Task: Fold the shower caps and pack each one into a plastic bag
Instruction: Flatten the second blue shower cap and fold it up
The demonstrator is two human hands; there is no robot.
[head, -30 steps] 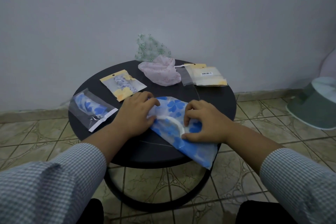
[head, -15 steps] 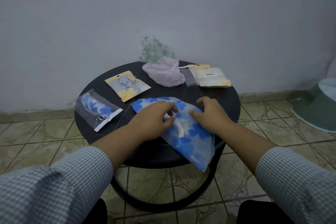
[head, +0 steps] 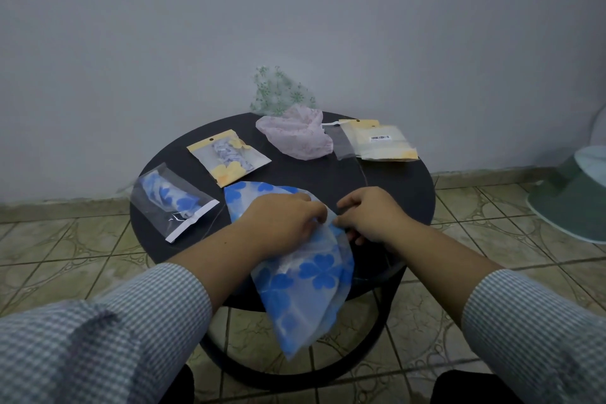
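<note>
Cap [head: 305,275] further off table [head: 387,180] now

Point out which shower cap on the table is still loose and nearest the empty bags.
The pink shower cap, lying unbagged at the table's far side, touching the empty bags. The blue-flowered cap is in the hands; the green one sits behind.

Both hands are gripping the blue-flowered shower cap [head: 305,279] at the round black table's [head: 387,180] near edge: left hand [head: 278,223] lying over it, right hand [head: 367,216] pinching its right edge; its lower end is hanging off.
</note>
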